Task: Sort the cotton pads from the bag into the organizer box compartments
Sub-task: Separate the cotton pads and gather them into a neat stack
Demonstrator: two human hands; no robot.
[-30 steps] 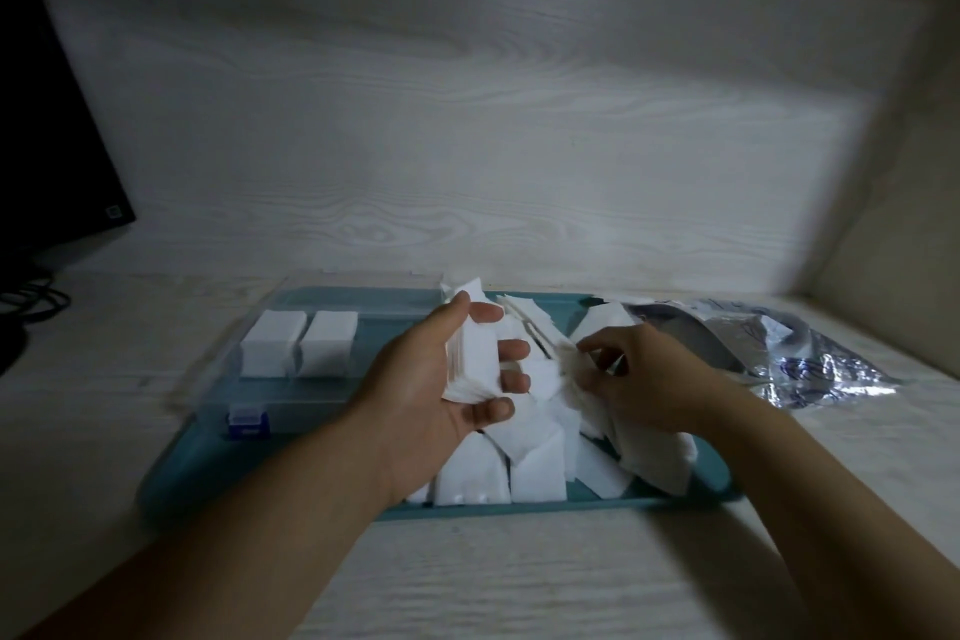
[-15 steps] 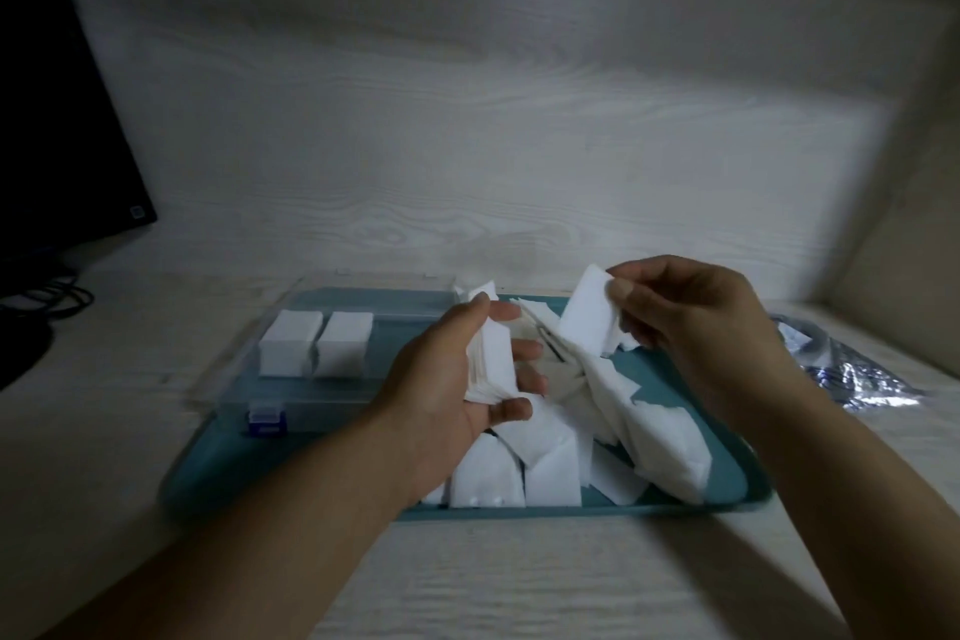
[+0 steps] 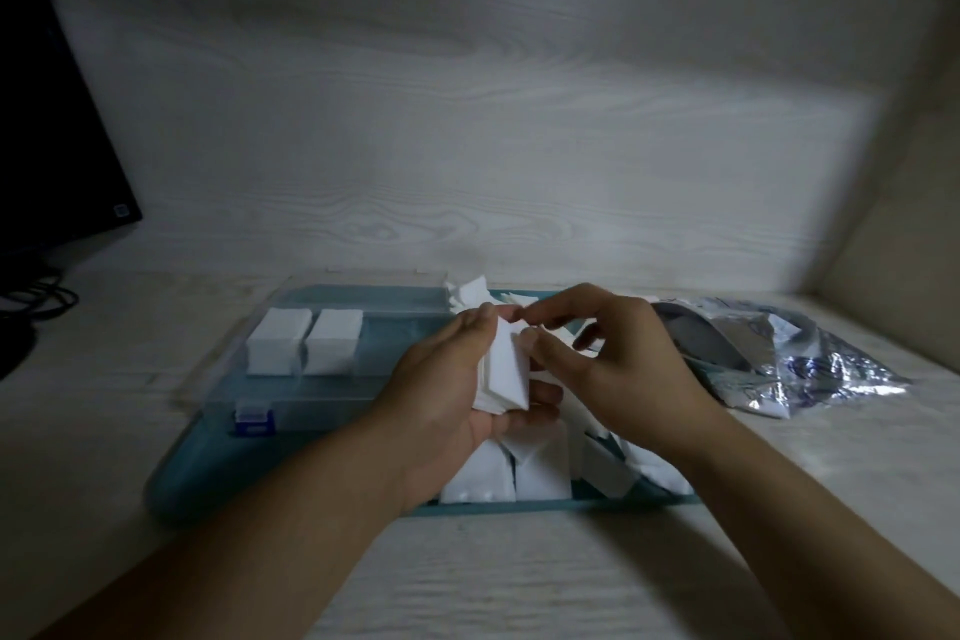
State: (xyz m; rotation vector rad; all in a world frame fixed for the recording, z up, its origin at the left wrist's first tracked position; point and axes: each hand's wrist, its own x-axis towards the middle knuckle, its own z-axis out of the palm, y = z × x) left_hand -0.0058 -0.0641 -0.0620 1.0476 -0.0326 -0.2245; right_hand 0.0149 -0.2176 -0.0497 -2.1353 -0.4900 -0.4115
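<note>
Head view. A pale wood-grain desk point(image 3: 519, 577) runs back to a wall panel point(image 3: 467, 120) of the same finish; a plain beige side wall point(image 3: 904, 234) closes the right corner. Light falls across the panel's middle, leaving the upper part and the near edge dim. At far left stand a dark monitor point(image 3: 47, 130) and black cables point(image 3: 36, 299).

A teal tray point(image 3: 176, 478) lies on the desk. Its left part carries a clear box point(image 3: 332, 379) with a blue latch point(image 3: 253, 420); two white pad stacks point(image 3: 304, 342) fill adjoining compartments. Loose pads point(image 3: 535, 476) are heaped on the tray's right half. A crumpled foil bag point(image 3: 810, 359) lies just right of the tray.

The left hand point(image 3: 457, 400), fingers curled, grips a held stack point(image 3: 504, 369) above the tray. The right hand point(image 3: 618, 359) pinches the stack's top edge between thumb and forefinger.
</note>
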